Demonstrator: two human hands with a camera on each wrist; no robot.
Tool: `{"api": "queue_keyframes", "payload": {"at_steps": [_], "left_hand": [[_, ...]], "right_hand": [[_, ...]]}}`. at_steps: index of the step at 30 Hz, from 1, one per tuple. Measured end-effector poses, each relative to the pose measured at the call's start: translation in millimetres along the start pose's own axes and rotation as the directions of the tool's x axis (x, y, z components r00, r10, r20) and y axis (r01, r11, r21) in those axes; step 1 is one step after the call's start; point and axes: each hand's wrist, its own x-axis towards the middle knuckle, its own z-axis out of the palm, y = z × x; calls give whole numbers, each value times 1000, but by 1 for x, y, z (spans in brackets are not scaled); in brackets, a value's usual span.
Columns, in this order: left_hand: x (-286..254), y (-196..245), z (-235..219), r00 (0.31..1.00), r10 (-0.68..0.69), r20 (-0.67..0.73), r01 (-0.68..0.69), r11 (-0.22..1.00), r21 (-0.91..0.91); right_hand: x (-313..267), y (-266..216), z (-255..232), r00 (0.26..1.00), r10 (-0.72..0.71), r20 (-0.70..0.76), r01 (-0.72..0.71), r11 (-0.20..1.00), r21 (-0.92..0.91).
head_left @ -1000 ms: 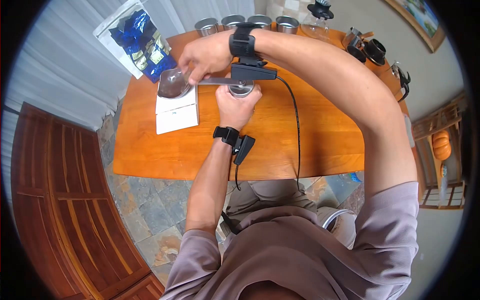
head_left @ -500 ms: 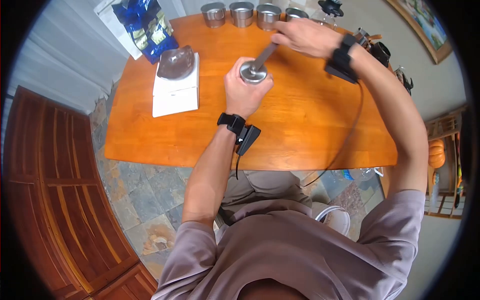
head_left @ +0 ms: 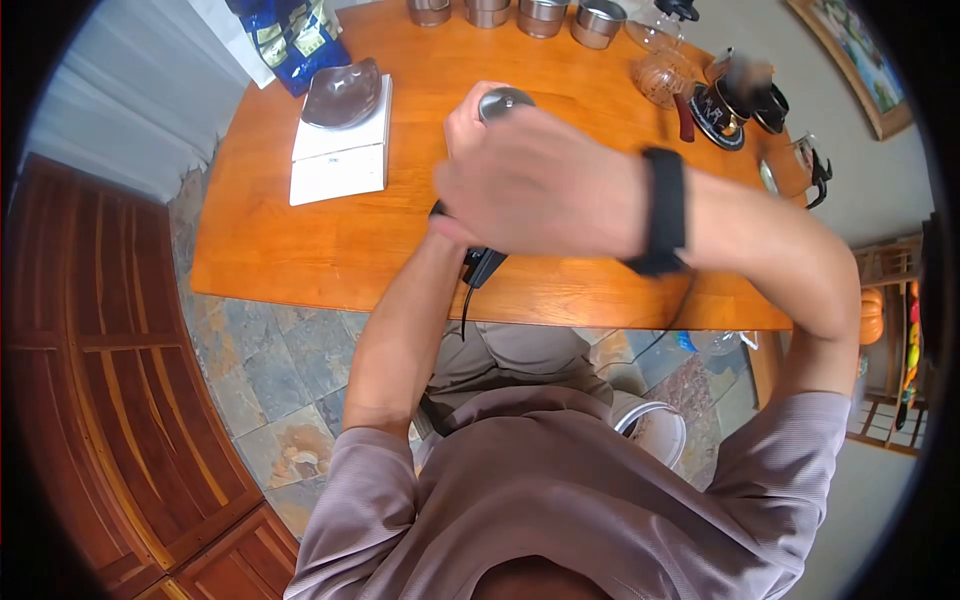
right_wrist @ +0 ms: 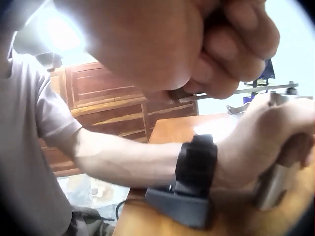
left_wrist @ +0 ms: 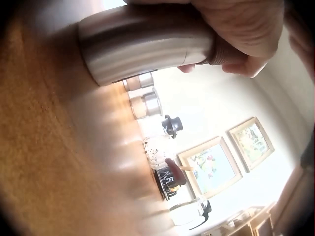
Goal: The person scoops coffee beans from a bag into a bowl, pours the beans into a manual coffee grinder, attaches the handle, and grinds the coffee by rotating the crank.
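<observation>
My left hand (head_left: 463,120) grips a steel hand coffee grinder (head_left: 497,103) around its body. In the left wrist view the brushed cylinder (left_wrist: 142,42) of the grinder tilts with its base close over the table. My right hand (head_left: 540,185), blurred, passes on the near side of the grinder, above the left wrist. In the right wrist view its curled fingers (right_wrist: 231,54) hold the end of the crank handle (right_wrist: 246,90), which runs to the grinder's top. The handle's knob is hidden inside that hand.
Left of the grinder, a dark curved dish (head_left: 342,97) rests on a white scale (head_left: 338,178), with a blue-and-white bag (head_left: 297,48) behind. Several metal cups (head_left: 543,17) line the back edge. A glass server (head_left: 662,78), a black cup (head_left: 728,105) and a glass pot (head_left: 790,168) stand right.
My right hand has swung the crank from the left, over the far right side, and round to the near side. The left hand keeps its grip on the grinder. The head view has shifted.
</observation>
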Motion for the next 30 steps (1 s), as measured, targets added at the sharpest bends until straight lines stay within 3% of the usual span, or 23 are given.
{"api": "queue_keyframes", "payload": {"at_steps": [1, 2, 3, 4, 5, 6, 7, 8, 10, 11, 12, 13, 15, 16, 17, 19, 21, 23, 24, 25, 27, 29, 30], "left_hand": [[-7, -32, -15, 1000, 0, 11, 0, 1000, 8], [-14, -73, -35, 987, 75, 140, -143, 803, 578], [-19, -94, -47, 955, 63, 290, -295, 300, 907], [-13, -4, -5, 982, 141, 124, -184, 605, 774], [-2, -4, -5, 988, 85, 130, -155, 479, 864], [0, 7, 4, 999, 53, 6, -44, 756, 653], [1, 16, 12, 994, -22, -106, 58, 936, 348], [2, 17, 12, 995, -7, -98, 41, 934, 354], [1, 20, 16, 994, -9, -113, 48, 933, 356], [0, 21, 18, 992, -17, -128, 62, 931, 360], [1, 24, 18, 994, 0, -112, 46, 911, 409], [0, 25, 20, 993, -2, -120, 51, 913, 404], [-1, 25, 26, 999, 53, -10, -43, 902, 430], [-4, 30, 33, 998, 50, 34, -60, 879, 474], [-7, 29, 40, 999, 38, 16, -41, 883, 467], [-9, 26, 52, 989, 49, 136, -112, 854, 507], [-7, 21, 55, 988, 31, 150, -104, 854, 510], [-5, 18, 49, 998, -58, -20, 61, 957, 285], [-2, 21, 41, 1000, -27, -13, 29, 892, 450], [0, 25, 42, 1000, -27, -15, 31, 895, 445], [-4, 28, 39, 998, -42, 48, 17, 896, 445], [-4, 24, 40, 999, -28, 18, 17, 903, 429], [-3, 21, 41, 1000, -9, -4, 10, 912, 410]], "right_hand": [[18, 8, 2, 1000, -18, -4, 18, 993, 115], [37, 18, 6, 999, -35, -9, 36, 971, 235], [52, 28, 27, 984, -23, -177, 60, 978, 202], [76, 42, 18, 995, 62, 76, -82, 951, 299], [87, 55, 27, 988, 105, 114, -132, 956, 263], [91, 70, 34, 987, 102, 125, -128, 967, 218], [93, 80, 26, 949, 202, 244, -261, 934, 243], [92, 91, 18, 886, 287, 365, -389, 887, 249], [81, 128, 41, 917, 198, 345, -249, 962, 110], [56, 130, 11, 862, 326, 388, -414, 895, 167], [43, 141, 17, 800, 432, 418, -532, 832, 159], [24, 150, 20, 808, 437, 395, -527, 836, 152], [-11, 144, 5, 804, 486, 342, -567, 799, 198], [-23, 137, -3, 728, 569, 382, -652, 747, 131], [-36, 126, -14, 715, 611, 339, -672, 734, 94], [-62, 122, -16, 743, 614, 266, -648, 760, 56], [-86, 124, -4, 711, 642, 285, -681, 730, 55], [-106, 114, -5, 681, 643, 351, -709, 699, 94], [-115, 108, -6, 658, 637, 402, -731, 669, 136], [-128, 100, -3, 818, 541, 194, -567, 814, 123], [-126, 72, -24, 791, 586, 177, -596, 803, 8], [-119, 53, -42, 718, 628, 299, -646, 762, -48], [-118, 44, -47, 727, 618, 299, -634, 772, -53]]}}
